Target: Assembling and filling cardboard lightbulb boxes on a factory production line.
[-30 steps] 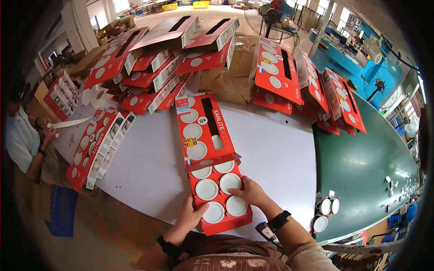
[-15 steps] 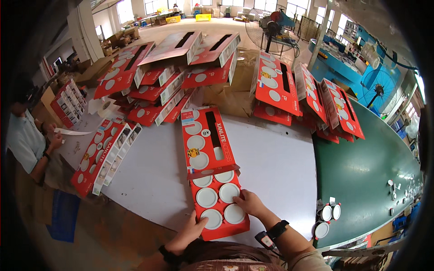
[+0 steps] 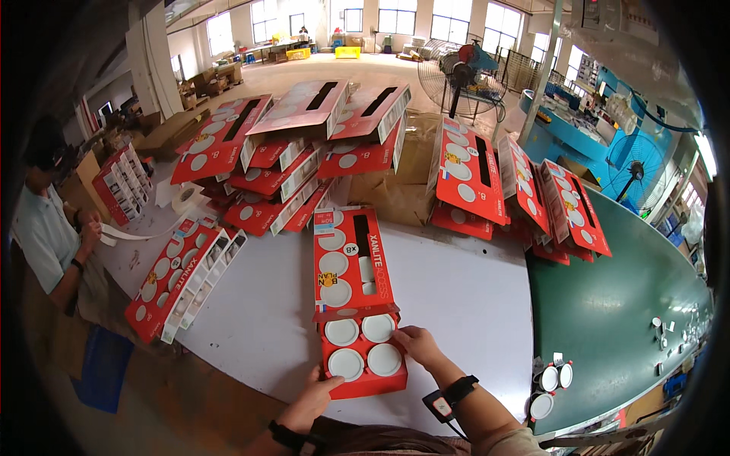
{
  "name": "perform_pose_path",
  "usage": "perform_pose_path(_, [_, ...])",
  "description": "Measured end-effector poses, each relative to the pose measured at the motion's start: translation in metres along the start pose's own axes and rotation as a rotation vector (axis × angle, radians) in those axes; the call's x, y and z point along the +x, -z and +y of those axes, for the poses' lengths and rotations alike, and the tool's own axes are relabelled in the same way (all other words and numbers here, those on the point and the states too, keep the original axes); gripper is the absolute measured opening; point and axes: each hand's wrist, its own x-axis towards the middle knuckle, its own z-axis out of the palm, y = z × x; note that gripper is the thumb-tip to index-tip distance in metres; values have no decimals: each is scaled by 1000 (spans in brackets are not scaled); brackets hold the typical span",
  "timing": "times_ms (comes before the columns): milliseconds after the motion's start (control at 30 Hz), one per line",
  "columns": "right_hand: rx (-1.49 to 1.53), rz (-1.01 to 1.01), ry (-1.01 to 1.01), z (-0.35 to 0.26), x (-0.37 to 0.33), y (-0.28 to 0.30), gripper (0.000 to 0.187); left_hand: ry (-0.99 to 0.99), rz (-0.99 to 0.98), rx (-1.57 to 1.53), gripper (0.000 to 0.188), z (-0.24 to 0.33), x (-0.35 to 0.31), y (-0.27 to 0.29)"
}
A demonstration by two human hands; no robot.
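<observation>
A red cardboard tray [image 3: 364, 388] carrying several round white lamps [image 3: 346, 365] lies partly inside a long red printed box [image 3: 346, 251] on the pale tabletop. My left hand [image 3: 312, 397] grips the tray's near left corner, thumb along its edge. On the other side, my right hand [image 3: 420, 347] holds the tray's right edge, fingertips beside a lamp near the box mouth. Dark slots in the box's upper face show white lamps within. The tray's far part is hidden inside the box.
Stacked red boxes [image 3: 281, 163] stand at the back left, more boxes [image 3: 475, 175] at the back right. At left, a co-worker [image 3: 53, 235] holds a white strip near upright boxes [image 3: 179, 277]. Loose lamps [image 3: 542, 405] lie on the green surface [image 3: 608, 304] at right.
The tray has slid farther away from me into the box, so fewer lamps show outside it. Both hands have moved along with it. The view has tilted up slightly.
</observation>
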Motion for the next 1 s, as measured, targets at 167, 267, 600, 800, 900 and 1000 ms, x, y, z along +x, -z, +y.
perform_pose_path(167, [-220, 164, 232, -15, 14, 14, 43, 29, -15, -11, 53, -3, 10, 11])
perform_pose_path(267, [-384, 135, 253, -28, 27, 8, 35, -3, 9, -21, 50, 0, 16, 12])
perform_pose_path(600, [-717, 58, 461, -37, 3, -6, 28, 16, 25, 120, 42, 32, 2, 55])
perform_pose_path(800, [-699, 10, 353, -30, -29, -17, 31, 95, -45, 170, 40, 57, 9, 81])
perform_pose_path(900, [-707, 60, 350, -31, -15, -11, 30, 59, -104, 173, 38, 57, 36, 74])
perform_pose_path(1000, [-730, 92, 357, -32, -4, -2, 28, 72, -74, 206, 31, 65, 58, 64])
